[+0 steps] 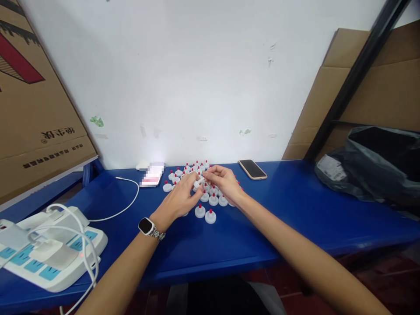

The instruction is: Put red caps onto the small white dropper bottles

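Blue bench (295, 210) carries a cluster of small white caps w/ red tips (210, 215) at centre, phone (252, 169) face-up on rt, power strip (49, 249) w/ white cable (129, 203) on left, black bag (374, 166) far rt, and a blurred item, poss. a card (151, 176).

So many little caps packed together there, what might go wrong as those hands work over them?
1. Both hands, left hand and right hand, pinch one small white piece above the crowded red-tipped caps; a slip could drop it among them and topple some.
2. The right forearm lies close to the phone; a wide sweep might nudge it.
3. The white cable runs near the left wrist and may snag.
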`<state>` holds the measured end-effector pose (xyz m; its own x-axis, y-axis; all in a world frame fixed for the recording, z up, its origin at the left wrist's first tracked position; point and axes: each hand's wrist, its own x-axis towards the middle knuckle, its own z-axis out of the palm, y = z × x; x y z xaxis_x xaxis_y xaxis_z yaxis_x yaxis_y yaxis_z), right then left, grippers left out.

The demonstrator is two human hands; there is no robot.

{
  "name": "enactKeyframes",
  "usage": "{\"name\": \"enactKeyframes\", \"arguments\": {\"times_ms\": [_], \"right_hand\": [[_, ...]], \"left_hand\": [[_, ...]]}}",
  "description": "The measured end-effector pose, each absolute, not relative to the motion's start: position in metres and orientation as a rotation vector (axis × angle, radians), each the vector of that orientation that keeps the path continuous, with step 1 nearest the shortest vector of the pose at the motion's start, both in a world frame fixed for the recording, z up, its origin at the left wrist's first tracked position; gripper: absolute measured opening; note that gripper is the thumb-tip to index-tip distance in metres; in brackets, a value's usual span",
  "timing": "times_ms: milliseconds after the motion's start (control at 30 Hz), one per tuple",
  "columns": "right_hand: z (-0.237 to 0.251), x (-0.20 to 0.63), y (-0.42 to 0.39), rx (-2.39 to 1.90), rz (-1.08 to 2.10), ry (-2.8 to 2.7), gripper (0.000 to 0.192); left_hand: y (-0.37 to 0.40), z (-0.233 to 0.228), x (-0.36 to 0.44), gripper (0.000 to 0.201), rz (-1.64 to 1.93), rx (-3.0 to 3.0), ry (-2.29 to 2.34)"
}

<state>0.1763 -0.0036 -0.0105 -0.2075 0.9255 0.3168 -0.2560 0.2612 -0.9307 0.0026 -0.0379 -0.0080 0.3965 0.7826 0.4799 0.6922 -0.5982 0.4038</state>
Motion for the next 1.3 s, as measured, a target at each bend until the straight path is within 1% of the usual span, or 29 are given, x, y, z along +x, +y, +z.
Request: {"name": "enactKeyframes", "arguments": {"times_ms": [200, 300, 367, 500, 567, 700, 867, 967, 1133, 1167, 1300], "right_hand": [[-0.011, 0.181, -0.005, -0.666, 1.333, -1.42, 0.033], [-0.01, 0.181, -0.007, -0.647, 1.307, -1.493, 0.035], [-0.008, 0.182, -0.008, -0.653, 1.218, -1.62, 0.035], [-0.005, 0.185, -0.012, -0.698, 0.911, -1.897, 0.042], [-0.004, 0.186, -0.013, -0.718, 0.79, -1.971, 0.041], [-0.003, 0.187, -0.015, -0.746, 0.687, -2.057, 0.039], [-0.001, 0.188, -0.017, -0.751, 0.63, -2.067, 0.035], [0.0, 0.19, -0.014, -0.795, 0.609, -1.997, 0.033], [0.002, 0.205, 0.013, -0.849, 0.654, -1.796, 0.028], [0.002, 0.209, 0.021, -0.874, 0.632, -1.761, 0.027], [0.001, 0.216, 0.057, -1.015, 0.491, -1.805, 0.017]], "left_hand": [[-0.04, -0.008, 0.003, 0.016, 0.996, 2.495, 1.294], [-0.042, -0.006, 0.003, 0.016, 0.982, 2.49, 1.272], [-0.045, -0.005, 0.003, 0.017, 0.971, 2.493, 1.251], [-0.048, -0.006, 0.005, 0.021, 0.954, 2.576, 1.191], [-0.047, -0.009, 0.006, 0.022, 0.935, 2.635, 1.186], [-0.044, -0.01, 0.006, 0.023, 0.865, 2.689, 1.191], [-0.043, -0.007, 0.008, 0.026, 0.871, 2.703, 1.191], [-0.039, -0.007, 0.008, 0.029, 0.947, 2.67, 1.202], [-0.017, -0.006, 0.004, 0.047, 1.1, 2.543, 1.228], [-0.011, -0.005, 0.004, 0.046, 1.115, 2.515, 1.245], [0.008, -0.002, 0.004, 0.029, 1.034, 2.503, 1.344]]}}
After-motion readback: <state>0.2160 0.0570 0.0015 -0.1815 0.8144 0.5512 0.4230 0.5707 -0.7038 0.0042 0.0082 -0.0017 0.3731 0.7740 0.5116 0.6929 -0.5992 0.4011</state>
